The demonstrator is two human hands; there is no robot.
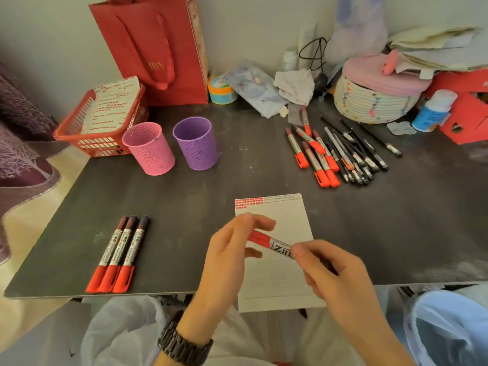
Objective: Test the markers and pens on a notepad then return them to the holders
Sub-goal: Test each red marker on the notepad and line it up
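A: Progress?
B: Early, I judge. Three red-capped markers [118, 256] lie left of the left hand [227, 260]; pink perforated holder [149, 149] and purple perforated holder [196, 146] beyond it, nothing returned.
A: Hands?
B: Left pinches the cap of a red-capped silver marker [280, 245]; right hand [335, 276] grips its barrel, over the white lined notepad [287, 217]. Pile of markers and pens [327, 154] beyond right hand, likely untested.

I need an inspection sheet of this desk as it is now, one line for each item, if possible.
Surface: dark table with pale scuffs.
Job's things: notepad overhangs the near edge, test marks along its top; three markers side by side at left; pile of markers and pens at right; pink holder and purple holder upright.
Clutter: red basket, red bag, woven basket, bottle.
Hands: left hand pinches the red cap of the held marker; right hand grips its barrel.
Cables: black cable by the wall.
Surroundings: pale wall, purple cloth at left.
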